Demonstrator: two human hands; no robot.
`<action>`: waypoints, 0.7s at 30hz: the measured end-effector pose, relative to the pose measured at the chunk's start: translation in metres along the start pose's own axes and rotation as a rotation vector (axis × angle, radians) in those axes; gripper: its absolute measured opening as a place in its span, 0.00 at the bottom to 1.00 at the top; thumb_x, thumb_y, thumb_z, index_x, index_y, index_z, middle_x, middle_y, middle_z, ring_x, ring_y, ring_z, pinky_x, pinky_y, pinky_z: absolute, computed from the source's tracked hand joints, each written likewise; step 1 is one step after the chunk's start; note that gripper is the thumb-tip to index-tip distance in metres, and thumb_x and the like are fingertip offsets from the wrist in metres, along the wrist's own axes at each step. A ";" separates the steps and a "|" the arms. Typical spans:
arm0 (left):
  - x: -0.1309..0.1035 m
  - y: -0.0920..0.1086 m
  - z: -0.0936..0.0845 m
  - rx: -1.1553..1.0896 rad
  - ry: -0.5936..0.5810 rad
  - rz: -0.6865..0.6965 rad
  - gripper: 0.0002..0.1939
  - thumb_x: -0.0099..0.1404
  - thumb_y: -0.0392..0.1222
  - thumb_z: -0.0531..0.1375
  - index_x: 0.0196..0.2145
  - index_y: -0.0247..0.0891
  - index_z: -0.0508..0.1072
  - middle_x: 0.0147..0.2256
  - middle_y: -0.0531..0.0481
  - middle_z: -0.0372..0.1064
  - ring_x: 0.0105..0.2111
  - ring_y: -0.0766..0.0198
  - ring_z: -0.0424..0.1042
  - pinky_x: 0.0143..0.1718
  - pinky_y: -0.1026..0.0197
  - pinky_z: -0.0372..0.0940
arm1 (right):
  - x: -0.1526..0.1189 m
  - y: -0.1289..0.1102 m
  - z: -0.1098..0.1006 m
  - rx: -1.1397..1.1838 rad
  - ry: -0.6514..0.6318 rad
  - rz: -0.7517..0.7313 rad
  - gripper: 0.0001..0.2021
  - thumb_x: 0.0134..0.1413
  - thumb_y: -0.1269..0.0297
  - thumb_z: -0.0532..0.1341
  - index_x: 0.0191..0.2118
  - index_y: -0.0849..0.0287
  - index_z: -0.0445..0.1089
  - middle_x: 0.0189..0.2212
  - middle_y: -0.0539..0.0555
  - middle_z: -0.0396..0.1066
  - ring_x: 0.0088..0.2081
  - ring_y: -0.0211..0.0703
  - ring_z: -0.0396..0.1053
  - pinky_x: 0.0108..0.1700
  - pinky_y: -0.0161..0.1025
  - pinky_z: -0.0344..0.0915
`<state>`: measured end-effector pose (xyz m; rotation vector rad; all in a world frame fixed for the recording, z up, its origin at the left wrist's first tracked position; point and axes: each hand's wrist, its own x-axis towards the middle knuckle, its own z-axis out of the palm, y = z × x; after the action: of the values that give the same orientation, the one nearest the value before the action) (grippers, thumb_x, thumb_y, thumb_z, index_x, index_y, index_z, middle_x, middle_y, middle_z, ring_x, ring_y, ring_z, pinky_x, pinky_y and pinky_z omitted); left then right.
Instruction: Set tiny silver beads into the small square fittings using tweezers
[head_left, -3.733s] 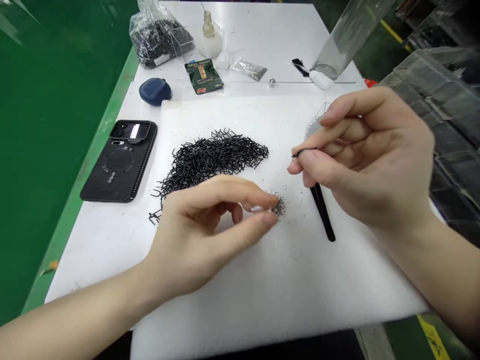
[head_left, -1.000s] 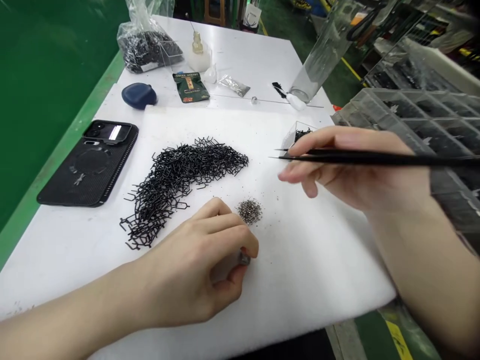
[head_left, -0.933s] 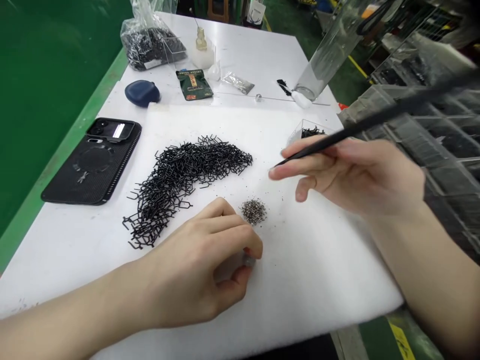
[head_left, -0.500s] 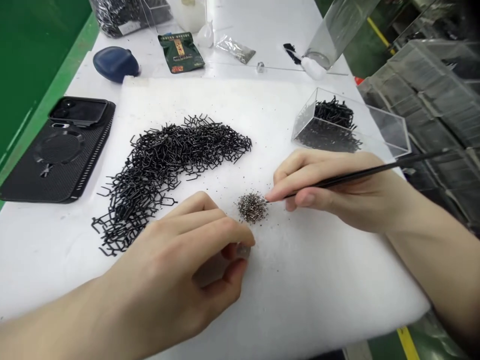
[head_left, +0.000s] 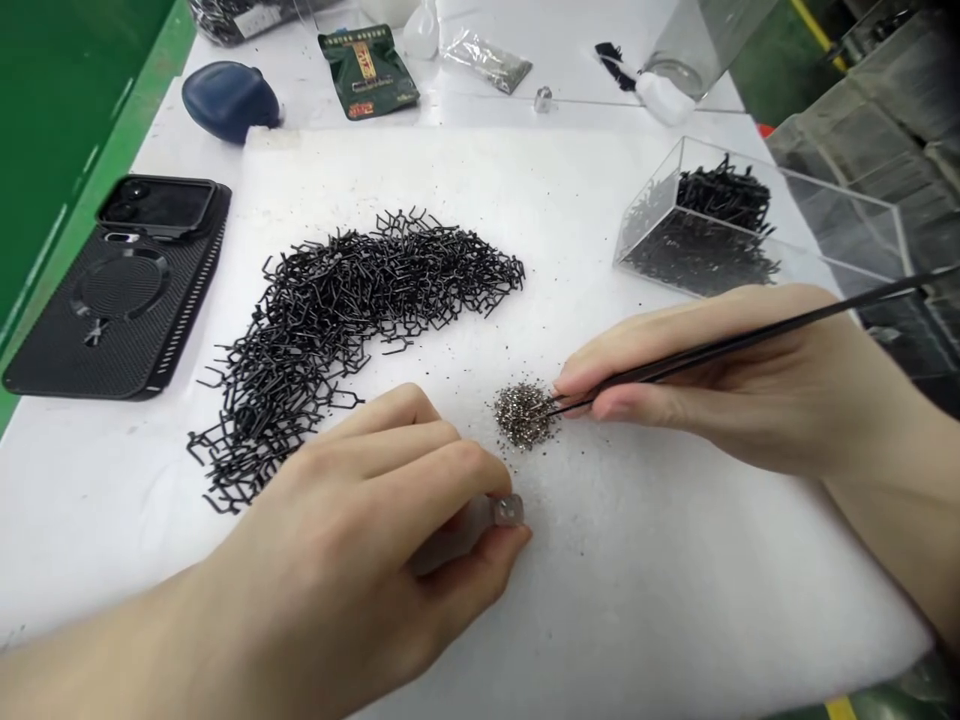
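Note:
Between the thumb and index finger of my left hand (head_left: 390, 530) is a small clear piece (head_left: 508, 510). My right hand (head_left: 720, 385) is closed around black tweezers (head_left: 780, 325), whose tips reach the right side of a small pile of tiny shiny grains (head_left: 523, 415). Left of the grains, a curved heap of black forked pieces (head_left: 360, 285) lies on a white mat (head_left: 465, 170). More black pieces (head_left: 724, 195) sit in and at the mouth of a clear box (head_left: 840, 215) beyond my right hand.
A black phone (head_left: 120, 290) lies at the left. Behind the mat are a dark blue object (head_left: 231, 100), a green packet (head_left: 367, 72), a clear bag (head_left: 487, 62), another small clear piece (head_left: 543, 99) and a clear cylinder (head_left: 697, 45). Grey bins (head_left: 847, 130) stand at the right.
The view has shifted a little. The tweezer tips now show at the grains, and my right hand has drawn slightly away from the pile. The clear piece in my left fingers is more exposed.

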<state>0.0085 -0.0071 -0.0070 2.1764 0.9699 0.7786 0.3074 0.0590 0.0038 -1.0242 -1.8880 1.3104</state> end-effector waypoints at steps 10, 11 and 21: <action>0.002 -0.003 0.002 0.011 0.004 0.025 0.09 0.81 0.32 0.64 0.44 0.43 0.81 0.29 0.60 0.73 0.35 0.64 0.73 0.36 0.60 0.73 | 0.003 0.000 0.002 0.012 -0.023 -0.002 0.11 0.65 0.64 0.86 0.46 0.36 0.96 0.43 0.41 0.95 0.45 0.40 0.94 0.51 0.28 0.88; 0.001 -0.003 0.001 0.010 0.004 0.023 0.09 0.81 0.32 0.64 0.44 0.43 0.82 0.29 0.60 0.73 0.35 0.64 0.73 0.36 0.60 0.73 | 0.003 0.000 0.002 0.006 -0.019 -0.003 0.10 0.65 0.64 0.86 0.46 0.36 0.96 0.43 0.42 0.95 0.45 0.41 0.94 0.51 0.29 0.89; -0.001 -0.004 0.003 0.092 0.045 0.036 0.09 0.84 0.34 0.64 0.43 0.43 0.80 0.30 0.59 0.77 0.35 0.63 0.78 0.40 0.61 0.76 | -0.002 -0.003 -0.003 -0.006 0.044 0.024 0.04 0.68 0.60 0.86 0.45 0.40 0.96 0.40 0.49 0.94 0.40 0.50 0.94 0.44 0.39 0.93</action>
<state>0.0088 -0.0067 -0.0120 2.2701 1.0092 0.8174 0.3100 0.0578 0.0079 -1.0727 -1.8532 1.2862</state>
